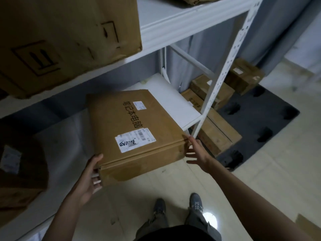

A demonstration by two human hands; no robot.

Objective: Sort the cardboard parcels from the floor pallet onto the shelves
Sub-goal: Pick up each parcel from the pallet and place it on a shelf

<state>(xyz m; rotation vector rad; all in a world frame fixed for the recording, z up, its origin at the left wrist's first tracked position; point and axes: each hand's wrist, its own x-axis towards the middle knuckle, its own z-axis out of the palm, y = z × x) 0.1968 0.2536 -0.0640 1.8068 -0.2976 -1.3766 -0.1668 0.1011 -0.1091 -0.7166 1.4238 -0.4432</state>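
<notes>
Two bare hands are on one flat brown cardboard parcel (137,131) with black writing and white labels on top. The left hand (90,178) holds the near left corner, with the thumb on top and the fingers curled under the edge. The right hand (197,153) has its fingers spread wide and straight, and the fingertips touch the near right corner. The parcel is tilted a bit. Its far end lies over the low white shelf board (175,101), and its near end sticks out over the pale floor (156,186).

Above it, a big brown cardboard box (66,40) sits on the higher white shelf (173,23). On the left, in the dark, a brown box with a white label (19,173) sits on the low shelf. A white metal post with holes (224,73) stands at the shelf corner. Behind the post, several brown cardboard parcels (215,129) lie on a dark plastic floor pallet (257,126). Grey shoes (196,202) show at the bottom.
</notes>
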